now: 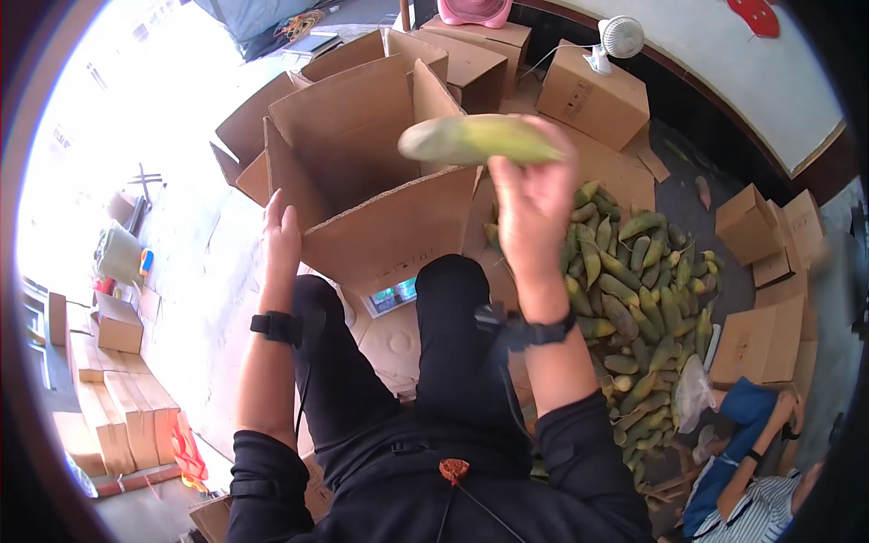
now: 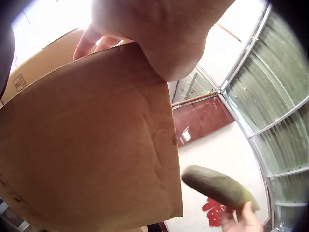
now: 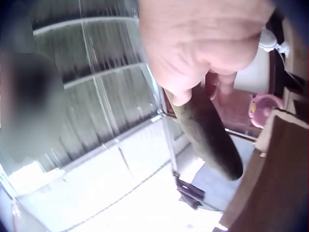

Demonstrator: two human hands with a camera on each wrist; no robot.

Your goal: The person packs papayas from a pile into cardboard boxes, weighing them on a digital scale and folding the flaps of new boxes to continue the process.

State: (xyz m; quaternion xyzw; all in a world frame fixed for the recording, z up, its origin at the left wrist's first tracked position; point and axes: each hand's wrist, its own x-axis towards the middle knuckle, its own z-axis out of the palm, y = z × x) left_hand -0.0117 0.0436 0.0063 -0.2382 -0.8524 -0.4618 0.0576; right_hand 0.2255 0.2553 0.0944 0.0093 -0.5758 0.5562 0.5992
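Note:
A long green radish, pale at one end, is held up by my right hand, thumb and fingers gripping its other end. It is above the front right edge of an open cardboard box. The right wrist view also catches this radish under the curled fingers. At the box's left front corner rests my left hand, with its fingers fairly straight. In the left wrist view, a brown box flap lies below that hand. A large pile of green radishes covers the floor to the right.
More cardboard boxes stand behind and right, one bearing a small white fan. Flattened cartons are stacked at left. A seated person in a striped shirt is at the lower right, beside the pile and a clear plastic bag.

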